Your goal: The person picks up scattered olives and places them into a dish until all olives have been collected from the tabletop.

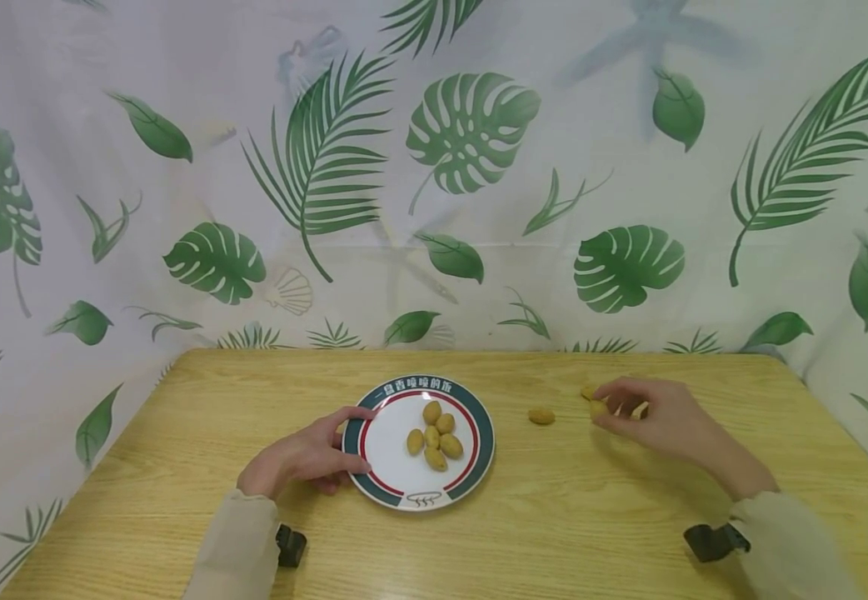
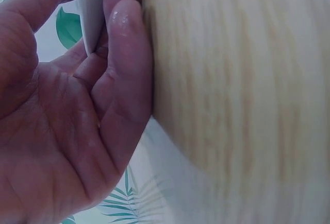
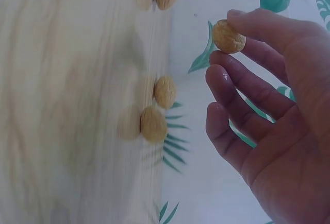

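My left hand (image 1: 310, 452) grips the left rim of a round white plate (image 1: 381, 458) with a dark green border and red ring. In the left wrist view, fingers (image 2: 126, 64) curl beneath the plate's edge (image 2: 92, 13). Several wrinkled yellow-brown oval pieces, like dried fruit, lie on the plate. My right hand (image 1: 655, 417) is above the table to the plate's right. Its thumb and a fingertip pinch one such wrinkled oval piece (image 3: 228, 36), raised off the table. The other fingers are loosely bent.
On the wooden table (image 1: 554, 525), one loose oval piece (image 1: 541, 416) lies between plate and right hand. The right wrist view shows two more close together, including a nearer piece (image 3: 153, 124). A leaf-patterned curtain (image 1: 479, 292) hangs behind the table.
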Motion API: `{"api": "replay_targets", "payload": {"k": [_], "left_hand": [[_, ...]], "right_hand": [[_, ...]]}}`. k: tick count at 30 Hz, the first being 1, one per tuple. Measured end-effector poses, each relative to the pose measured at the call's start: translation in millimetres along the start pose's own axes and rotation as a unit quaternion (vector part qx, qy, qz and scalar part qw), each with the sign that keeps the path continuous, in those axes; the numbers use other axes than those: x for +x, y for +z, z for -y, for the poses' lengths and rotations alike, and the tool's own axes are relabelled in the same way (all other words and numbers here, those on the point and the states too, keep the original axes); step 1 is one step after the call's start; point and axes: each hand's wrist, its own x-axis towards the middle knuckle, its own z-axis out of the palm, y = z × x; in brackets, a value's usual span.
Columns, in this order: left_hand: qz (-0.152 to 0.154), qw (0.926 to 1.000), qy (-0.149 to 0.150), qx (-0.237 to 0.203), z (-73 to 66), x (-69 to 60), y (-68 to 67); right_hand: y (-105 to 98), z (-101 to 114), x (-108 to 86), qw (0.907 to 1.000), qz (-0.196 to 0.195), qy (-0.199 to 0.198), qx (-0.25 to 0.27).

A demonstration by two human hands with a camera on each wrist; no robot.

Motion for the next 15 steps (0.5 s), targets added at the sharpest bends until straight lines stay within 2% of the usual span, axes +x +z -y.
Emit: {"api": "replay_targets", "payload": {"k": [15], "left_hand": [[-0.004, 1.0000, 0.001, 0.002, -0.1, -0.3, 0.7]], "right_hand": [[18, 14, 14.7, 0.9996, 0.010, -0.016, 0.022]]}}
